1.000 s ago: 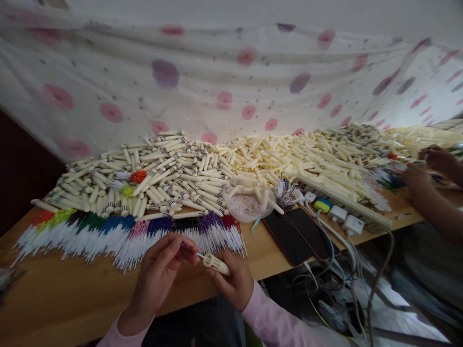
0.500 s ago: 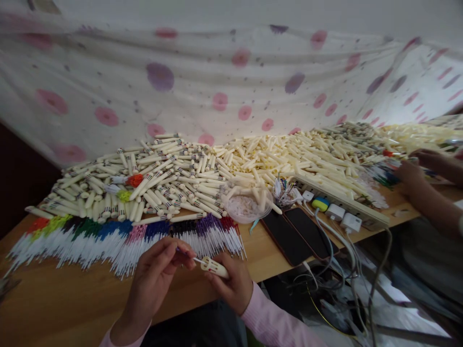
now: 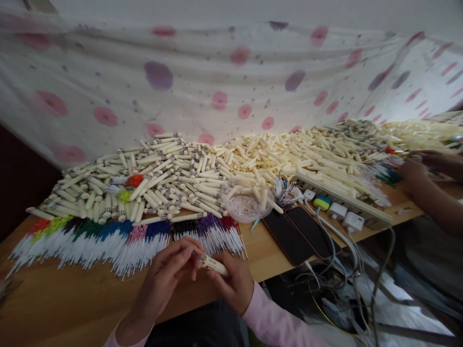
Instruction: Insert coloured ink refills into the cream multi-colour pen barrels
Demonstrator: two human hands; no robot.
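Gripped in my right hand (image 3: 234,284) is a cream multi-colour pen barrel (image 3: 216,265), lying nearly level with its slotted end toward the left. My left hand (image 3: 172,270) pinches a pen refill (image 3: 197,255) at that slotted end. Most of the refill is hidden by my fingers and the barrel; a bluish-purple bit shows at the fingertips. Beyond my hands, refills (image 3: 123,255) with white tubes and coloured ends lie in a row sorted by colour. Behind them is a heap of cream pens (image 3: 173,178) with coloured sliders.
Plain cream barrels (image 3: 275,154) are heaped at the back. A clear bowl (image 3: 249,212) holds small translucent parts, beside a small cup (image 3: 285,195) of refills. Two phones (image 3: 289,236) and a power strip (image 3: 343,207) with cables lie at right. Another person's hands (image 3: 415,173) work at far right.
My left hand has moved right, up to the barrel's slotted end. The refill's white tube, visible between the hands before, has gone into the barrel.
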